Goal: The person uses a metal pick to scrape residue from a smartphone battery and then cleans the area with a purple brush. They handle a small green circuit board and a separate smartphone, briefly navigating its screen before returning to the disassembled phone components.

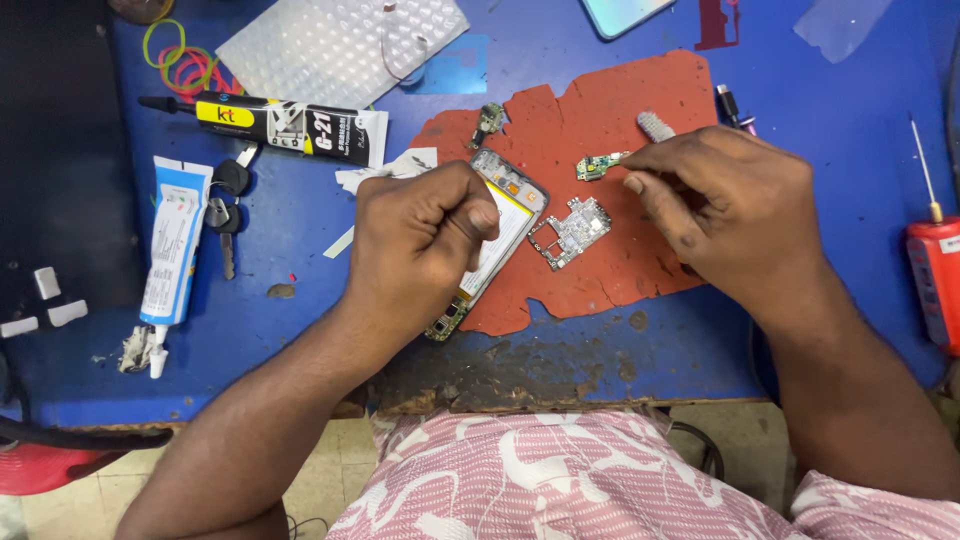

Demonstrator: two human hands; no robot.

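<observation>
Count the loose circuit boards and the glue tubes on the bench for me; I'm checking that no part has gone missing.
Circuit boards: 3 (large board, small green board at the right hand's fingers, small board at the red mat's top edge)
Glue tubes: 2 (black and white tube, blue and white tube)
Total: 5

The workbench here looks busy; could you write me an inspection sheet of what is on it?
Surface: blue table, worn front edge, torn red mat.
Job's things: opened phone under left hand; small green board pinched by right hand; circuit board on mat.
Clutter: glue tubes, keys, rubber bands, bubble wrap, red tool.
Fingers: left curled shut on the phone.
Cables: nothing seen.
Surroundings: tiled floor.
</observation>
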